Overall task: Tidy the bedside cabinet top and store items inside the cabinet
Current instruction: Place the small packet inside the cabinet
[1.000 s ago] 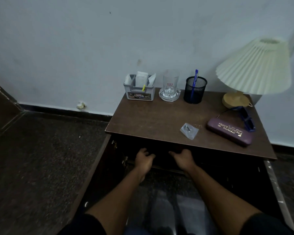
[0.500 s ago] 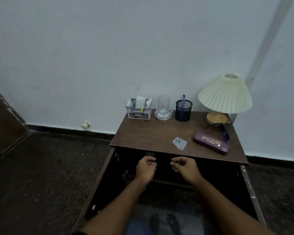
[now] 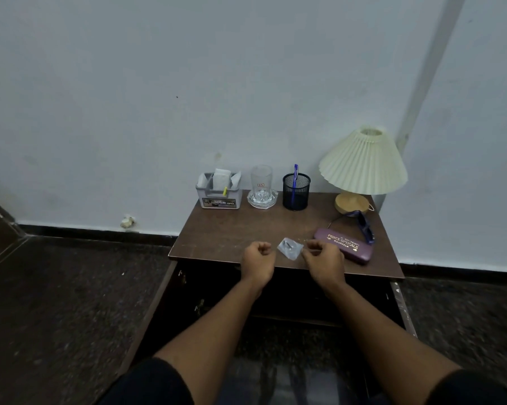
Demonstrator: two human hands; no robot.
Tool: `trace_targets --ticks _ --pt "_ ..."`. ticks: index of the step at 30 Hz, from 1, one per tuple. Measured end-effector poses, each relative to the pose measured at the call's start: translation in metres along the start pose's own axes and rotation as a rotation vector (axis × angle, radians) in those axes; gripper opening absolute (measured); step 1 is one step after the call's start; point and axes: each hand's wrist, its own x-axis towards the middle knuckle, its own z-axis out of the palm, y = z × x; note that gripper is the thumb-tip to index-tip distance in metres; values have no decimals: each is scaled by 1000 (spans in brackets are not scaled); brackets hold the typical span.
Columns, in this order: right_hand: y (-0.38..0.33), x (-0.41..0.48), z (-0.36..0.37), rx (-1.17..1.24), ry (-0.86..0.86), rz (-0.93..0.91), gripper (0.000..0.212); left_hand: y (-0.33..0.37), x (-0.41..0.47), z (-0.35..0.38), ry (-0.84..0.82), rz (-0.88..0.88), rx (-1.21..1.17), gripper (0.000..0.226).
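A small clear plastic packet [image 3: 289, 248] lies near the front edge of the brown cabinet top [image 3: 234, 229]. My left hand [image 3: 258, 261] is loosely curled just left of the packet, holding nothing. My right hand [image 3: 323, 263] is curled just right of it, fingertips close to the packet but apart from it. A purple spectacle case [image 3: 344, 249] lies to the right, with blue glasses [image 3: 363, 225] behind it. Along the back stand a grey box of sachets [image 3: 219, 194], a glass on a glass dish [image 3: 261, 185] and a black mesh pen cup [image 3: 296, 192] with a blue pen.
A cream pleated lamp [image 3: 363, 165] stands at the back right corner. Both cabinet doors hang open below the top, the left door [image 3: 155, 311] and the right door [image 3: 404, 311]; the inside is dark. The floor is dark stone, and a white wall is behind.
Both hands rose from inside the open cabinet to the front edge of the top, either side of the packet. The view pulled back and up.
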Motion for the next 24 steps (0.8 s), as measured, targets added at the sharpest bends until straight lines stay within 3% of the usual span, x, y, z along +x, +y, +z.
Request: trace_targets --ticks 3,12,15,19,24 --pt "0 13 7 -54 -26 14 30 5 16 11 4 -31 64 25" --pt "8 25 25 -174 -1 -7 17 8 44 34 56 -120 234 40" --pt "10 26 28 -170 -2 -7 22 6 49 37 48 -131 279 30" --pt "9 25 28 -132 -10 -13 28 3 43 35 46 -155 96 13" --pt "7 9 19 -16 -4 49 23 -3 20 19 -79 -243 -225 10"
